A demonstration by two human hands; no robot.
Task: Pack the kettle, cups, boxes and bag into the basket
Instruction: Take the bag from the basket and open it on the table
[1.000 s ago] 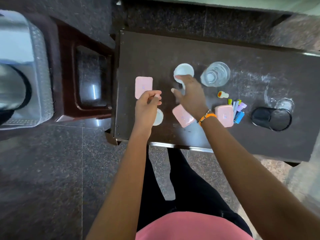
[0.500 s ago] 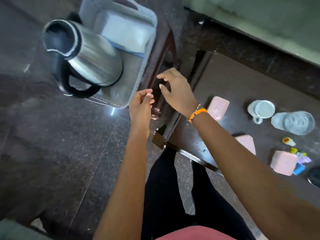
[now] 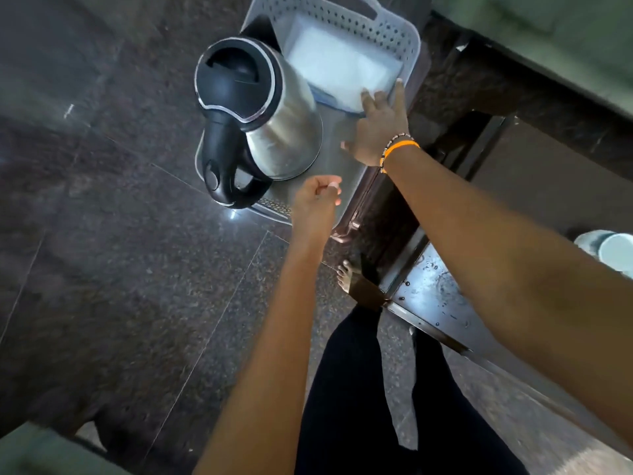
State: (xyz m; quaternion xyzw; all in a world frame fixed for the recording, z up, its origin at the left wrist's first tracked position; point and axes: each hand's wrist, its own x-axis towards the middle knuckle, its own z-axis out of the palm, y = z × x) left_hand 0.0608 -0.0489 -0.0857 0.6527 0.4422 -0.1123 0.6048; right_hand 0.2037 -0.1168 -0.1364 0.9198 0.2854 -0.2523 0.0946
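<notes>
Since half a second ago both hands have travelled from the edge of the dark stool to the basket [image 3: 409,39], and the view has swung so that the table with the remaining things is almost out of sight. The right hand [image 3: 375,128] is now spread flat, fingers released, with the fingertips touching the white bag [image 3: 339,68] that lies inside the basket; nothing is grasped in it. The left hand [image 3: 315,204] hovers just below it, near the basket's front rim, with the fingers curled together around something small and pale; the picture is too blurred to tell what this is. To the left of both hands stands the kettle [image 3: 260,114], already in the basket, upright, its black handle reaching over the near rim. In my judgement the risks are these: the basket sits on a narrow stool [image 3: 376,207] and the heavy kettle loads its outer side, so a push from the right hand could slide or tip the basket. The left hand is close to the kettle handle and could knock it when it lets its item down. A cup [image 3: 613,250] is only partly visible at the right edge, so packing is not yet finished.
</notes>
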